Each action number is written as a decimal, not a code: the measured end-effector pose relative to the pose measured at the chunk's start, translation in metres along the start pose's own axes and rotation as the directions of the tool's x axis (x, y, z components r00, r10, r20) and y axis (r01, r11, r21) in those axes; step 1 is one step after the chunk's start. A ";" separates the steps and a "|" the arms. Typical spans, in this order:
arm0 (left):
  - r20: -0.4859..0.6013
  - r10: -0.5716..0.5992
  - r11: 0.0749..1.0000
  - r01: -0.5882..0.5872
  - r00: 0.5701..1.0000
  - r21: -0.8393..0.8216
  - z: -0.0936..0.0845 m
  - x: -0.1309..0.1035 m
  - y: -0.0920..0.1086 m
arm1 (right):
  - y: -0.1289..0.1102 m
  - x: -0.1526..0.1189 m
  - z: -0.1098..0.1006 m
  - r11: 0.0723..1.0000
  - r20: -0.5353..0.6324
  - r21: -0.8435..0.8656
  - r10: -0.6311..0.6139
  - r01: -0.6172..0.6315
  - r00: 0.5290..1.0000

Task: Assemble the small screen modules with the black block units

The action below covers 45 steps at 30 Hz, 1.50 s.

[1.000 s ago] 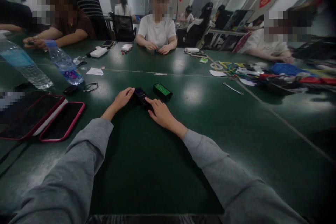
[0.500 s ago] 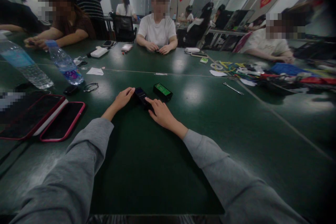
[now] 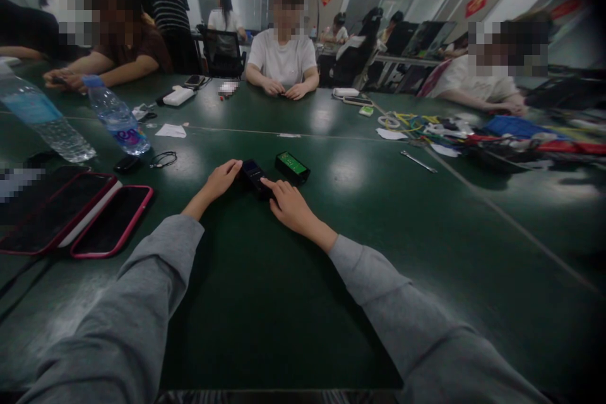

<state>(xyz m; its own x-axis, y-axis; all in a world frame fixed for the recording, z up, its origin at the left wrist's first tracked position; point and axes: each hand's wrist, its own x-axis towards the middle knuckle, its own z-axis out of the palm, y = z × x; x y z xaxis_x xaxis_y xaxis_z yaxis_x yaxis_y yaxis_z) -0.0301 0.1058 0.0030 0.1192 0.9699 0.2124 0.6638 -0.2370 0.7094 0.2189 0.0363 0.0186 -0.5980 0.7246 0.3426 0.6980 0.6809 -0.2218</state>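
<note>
A small black handheld device (image 3: 254, 172) with a dark screen and a little lit text sits low over the green table in front of me. My left hand (image 3: 221, 180) is closed on its upper left edge, fingertips together. From the other side, my right hand (image 3: 292, 205) reaches in with the index finger stretched onto the lower part of its face. The right thumb is apart from that finger, near the device's lower corner, and the other fingers are partly bent. Just beyond the right hand lies a black box (image 3: 292, 167) with a green top like a circuit board.
Left are a red-framed tablet case (image 3: 57, 208), a red-edged phone (image 3: 113, 221) and two water bottles (image 3: 118, 120). A wrench (image 3: 418, 162) and a heap of cables and tools (image 3: 473, 132) lie right. A person in white (image 3: 283, 53) sits opposite; others sit around.
Both hands stay on the device in almost the same place. The view has shifted very slightly; nothing is taken up or let go.
</note>
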 end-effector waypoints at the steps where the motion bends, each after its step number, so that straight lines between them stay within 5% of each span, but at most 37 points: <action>1: 0.002 -0.002 1.000 0.002 1.000 -0.004 0.000 0.000 0.000 | 0.000 0.000 0.000 1.000 -0.005 0.000 0.000 0.000 1.000; 6: 0.002 -0.013 0.999 0.013 1.000 -0.030 0.001 0.000 -0.001 | 0.002 0.001 -0.008 0.998 -0.168 -0.016 0.057 -0.060 0.984; 11: 0.005 -0.014 0.999 0.014 1.000 -0.038 0.002 0.001 -0.004 | 0.030 0.002 -0.009 0.965 -0.401 -0.076 0.202 -0.253 0.893; 17: 0.001 -0.022 0.999 0.022 1.000 -0.030 0.001 0.001 -0.003 | 0.076 0.003 0.009 0.887 -0.264 0.200 0.459 -0.417 0.849; 25: 0.013 -0.030 0.999 0.030 0.999 -0.029 0.001 0.000 -0.001 | 0.075 -0.001 -0.005 0.919 -0.315 -0.137 0.312 -0.369 0.896; 31: 0.006 -0.031 0.999 0.031 1.000 -0.033 0.001 0.001 -0.002 | 0.078 0.000 0.004 0.958 -0.284 -0.058 0.256 -0.283 0.924; 38: -0.001 -0.031 0.999 0.031 1.000 -0.032 0.002 0.003 -0.006 | 0.105 0.005 0.008 0.925 -0.261 0.220 0.363 -0.311 0.894; 42: 0.002 -0.019 0.999 0.019 1.000 -0.028 0.002 0.003 -0.006 | 0.109 0.002 0.000 0.901 -0.351 0.096 0.428 -0.423 0.833; 45: 0.005 -0.022 1.000 0.022 1.000 -0.022 0.002 0.002 -0.005 | 0.106 -0.002 -0.007 0.886 -0.381 -0.067 0.403 -0.459 0.832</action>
<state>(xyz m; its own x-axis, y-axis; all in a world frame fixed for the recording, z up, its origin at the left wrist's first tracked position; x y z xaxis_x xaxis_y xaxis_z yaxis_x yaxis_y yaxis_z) -0.0313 0.1094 -0.0012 0.1080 0.9751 0.1936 0.6498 -0.2166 0.7286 0.2969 0.1063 0.0008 -0.0665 0.8368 0.5435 0.9191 0.2634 -0.2930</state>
